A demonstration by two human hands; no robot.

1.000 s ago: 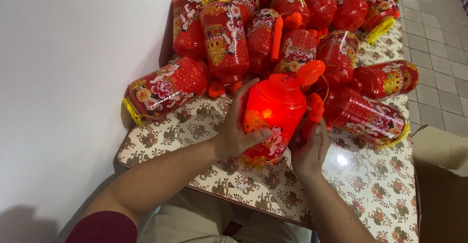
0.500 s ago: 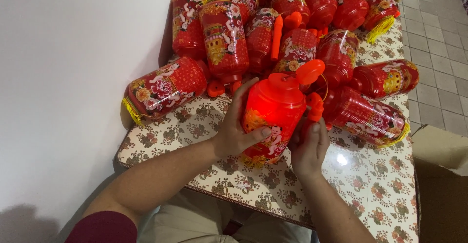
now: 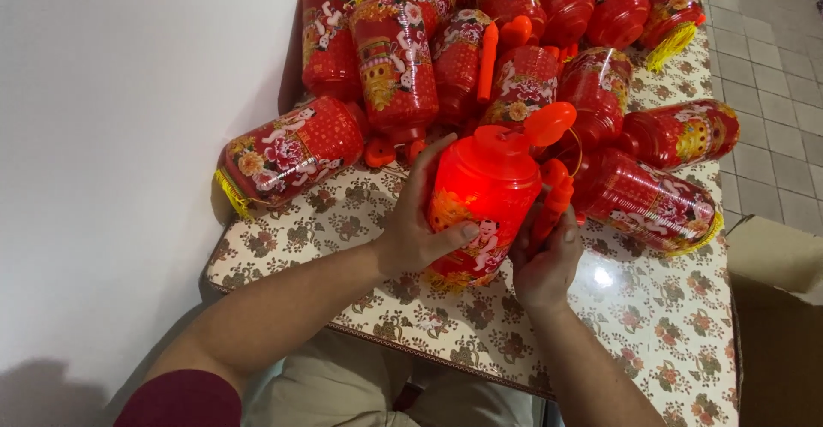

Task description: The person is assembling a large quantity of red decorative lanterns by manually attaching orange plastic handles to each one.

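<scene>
A: What's cut off?

B: Top edge clips the heap of red printed plastic lanterns [image 3: 549,15], from 11 to 1 o'clock. The brown cardboard box [image 3: 776,307] runs out at 3 to 4. Both forearms leave at 6.

A: Hidden bits?

B: The left hand [image 3: 420,221] covers the left flank of the glowing red plastic lantern [image 3: 489,195]. Right hand [image 3: 544,264] hides the lower end of the orange plastic handle [image 3: 553,200]. The lantern's underside can't be seen, and its printed figures are too small to make out.
</scene>
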